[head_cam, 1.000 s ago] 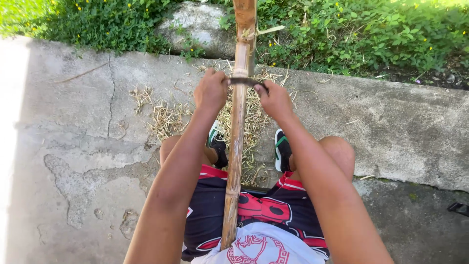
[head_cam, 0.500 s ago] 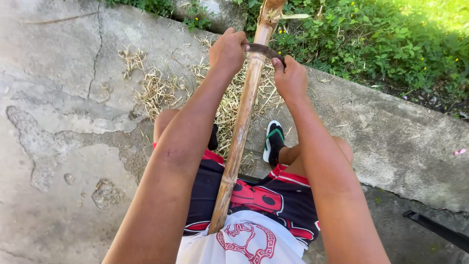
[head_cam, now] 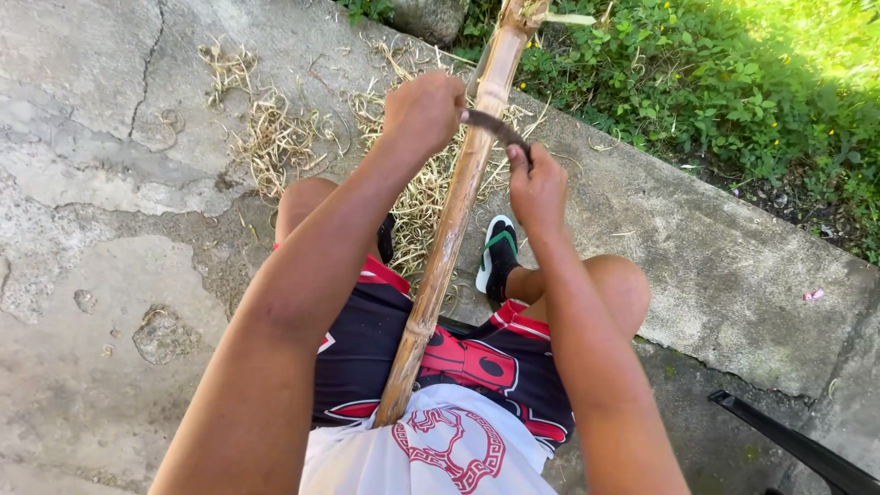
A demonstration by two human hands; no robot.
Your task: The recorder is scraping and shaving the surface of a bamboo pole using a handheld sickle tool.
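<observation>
The left hand (head_cam: 423, 110) is closed around one end of a dark blade (head_cam: 495, 128), and the right hand (head_cam: 538, 188) is closed on the other end, so that the blade is laid across the pole (head_cam: 449, 238) and can be drawn along it. The pole is braced between the knees, its near end against the shirt (head_cam: 440, 454), which holds it steady. Left of the pole, pale shavings (head_cam: 275, 137) are scattered on the concrete (head_cam: 92, 183).

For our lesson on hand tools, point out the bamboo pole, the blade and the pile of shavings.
bamboo pole (head_cam: 446, 240): head view, middle of the stalk.
blade (head_cam: 495, 126): head view, dark metal between the hands.
shavings (head_cam: 275, 137): head view, dry strands on the concrete.
</observation>
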